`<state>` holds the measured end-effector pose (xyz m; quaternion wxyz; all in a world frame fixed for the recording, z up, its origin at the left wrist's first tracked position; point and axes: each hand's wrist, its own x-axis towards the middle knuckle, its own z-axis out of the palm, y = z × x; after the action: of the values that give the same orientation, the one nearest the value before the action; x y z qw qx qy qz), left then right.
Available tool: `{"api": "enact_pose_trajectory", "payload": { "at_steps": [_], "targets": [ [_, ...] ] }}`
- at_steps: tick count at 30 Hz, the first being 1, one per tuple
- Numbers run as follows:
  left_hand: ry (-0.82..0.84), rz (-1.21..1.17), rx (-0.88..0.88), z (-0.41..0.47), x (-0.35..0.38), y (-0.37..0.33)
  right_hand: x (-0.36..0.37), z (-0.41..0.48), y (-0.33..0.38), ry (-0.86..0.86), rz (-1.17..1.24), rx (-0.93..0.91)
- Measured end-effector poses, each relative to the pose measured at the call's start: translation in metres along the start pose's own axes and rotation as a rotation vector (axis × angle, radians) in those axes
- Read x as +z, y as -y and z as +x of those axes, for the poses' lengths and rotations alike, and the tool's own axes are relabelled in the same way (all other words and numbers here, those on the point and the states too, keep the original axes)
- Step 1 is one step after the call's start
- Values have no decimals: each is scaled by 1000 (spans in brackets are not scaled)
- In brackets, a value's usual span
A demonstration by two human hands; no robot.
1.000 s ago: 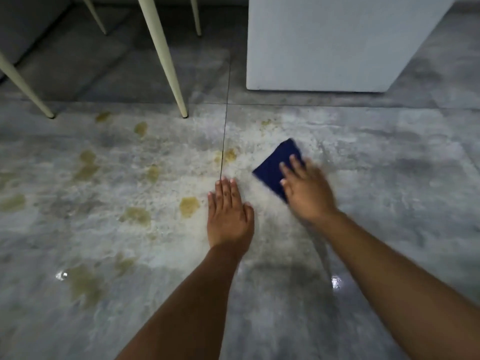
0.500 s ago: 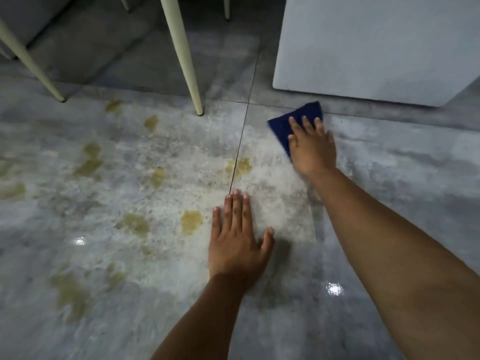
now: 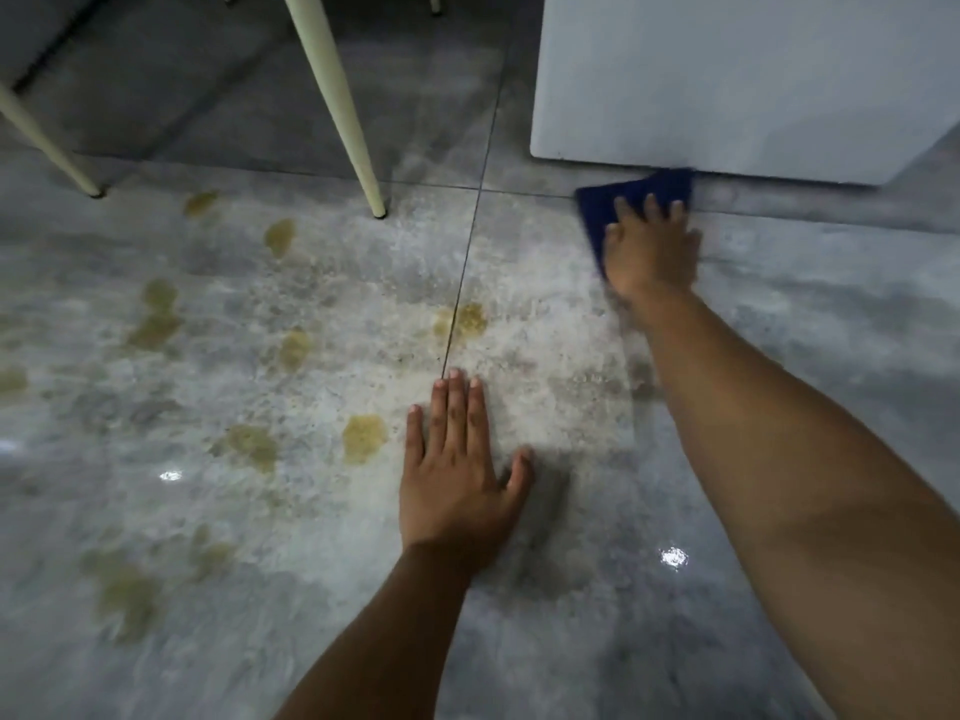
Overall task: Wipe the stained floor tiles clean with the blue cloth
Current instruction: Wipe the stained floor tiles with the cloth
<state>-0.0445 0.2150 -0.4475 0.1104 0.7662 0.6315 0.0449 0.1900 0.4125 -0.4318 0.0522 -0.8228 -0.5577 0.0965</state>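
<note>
The folded blue cloth [image 3: 623,197] lies flat on the grey floor tiles, its far edge against the base of a white cabinet. My right hand [image 3: 649,252] presses down on it with straight fingers and covers its near part. My left hand [image 3: 457,475] rests flat on the floor, fingers together, beside the tile joint. Yellow-brown stains mark the whitish, speckled tiles: one on the joint [image 3: 462,322], one just left of my left hand [image 3: 363,438], and several more further left [image 3: 156,324].
A white cabinet [image 3: 737,75] stands at the back right. Two cream furniture legs [image 3: 343,111] [image 3: 47,142] slant down to the floor at the back left. The floor to the right and near me looks wet and glossy [image 3: 673,556].
My right hand has pushed the cloth away from me and to the right, from mid-tile up to the cabinet's base. My left hand has stayed flat on the floor.
</note>
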Motion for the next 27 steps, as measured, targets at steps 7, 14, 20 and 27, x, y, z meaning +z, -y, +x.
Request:
{"api": "enact_pose_trajectory", "payload": {
  "at_steps": [7,14,20,27],
  "targets": [
    [25,-25,-13,0,-4,-2,12,-103,2,120,7,-514],
    [24,-30,-21,1,-1,-1,20,-63,96,333,-39,-818],
    [10,-57,-2,1,-1,-1,8,-62,4,103,-35,-308],
    [44,-24,-8,1,-1,-2,18,-95,48,160,2,-408]
  ]
}}
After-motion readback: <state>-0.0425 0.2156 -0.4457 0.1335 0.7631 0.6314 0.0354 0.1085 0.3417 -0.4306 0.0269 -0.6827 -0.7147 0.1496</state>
